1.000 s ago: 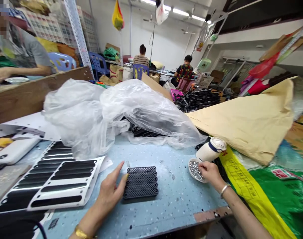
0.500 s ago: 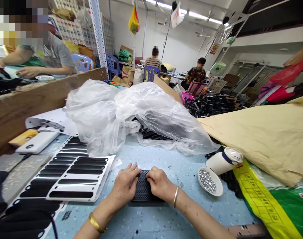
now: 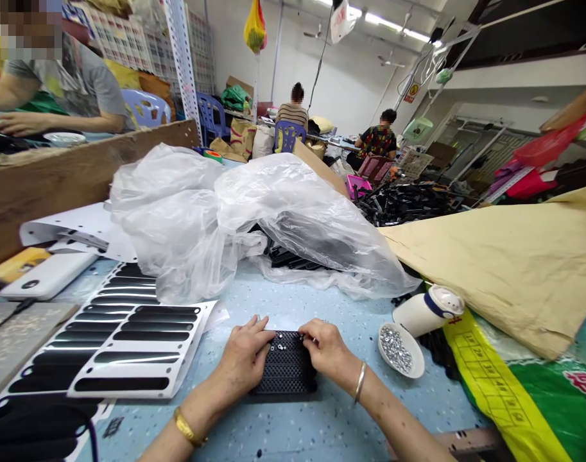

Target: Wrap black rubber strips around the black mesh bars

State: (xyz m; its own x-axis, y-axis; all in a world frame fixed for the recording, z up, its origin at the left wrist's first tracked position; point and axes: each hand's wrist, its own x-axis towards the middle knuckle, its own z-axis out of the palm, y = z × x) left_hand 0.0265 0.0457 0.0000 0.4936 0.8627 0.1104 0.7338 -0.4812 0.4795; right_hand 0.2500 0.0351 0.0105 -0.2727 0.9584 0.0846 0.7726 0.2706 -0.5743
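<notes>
A black block with a rough, patterned top (image 3: 285,372) lies on the blue speckled table in front of me. Several small shiny pieces (image 3: 279,346) sit loose on its upper part. My left hand (image 3: 244,354) grips the block's left side, its fingers along the far corner and its thumb against the edge. At the block's far right corner, my right hand (image 3: 328,350) has thumb and fingers pinched together; anything between them is hidden. To the right stands a white bowl (image 3: 420,367) of small silvery pieces (image 3: 396,346), apart from both hands.
A white bottle (image 3: 425,312) lies behind the bowl. Clear plastic sheeting (image 3: 283,192) covers black parts beyond the block. Sheets of black strips (image 3: 138,350) and a white power bank (image 3: 49,276) lie left. Brown paper (image 3: 509,256) spreads right. A co-worker (image 3: 81,83) sits beyond the wooden board (image 3: 85,170).
My right hand has moved from over the block to its far right corner, uncovering the shiny pieces on top. My left hand stays at the left side. The view has shifted slightly.
</notes>
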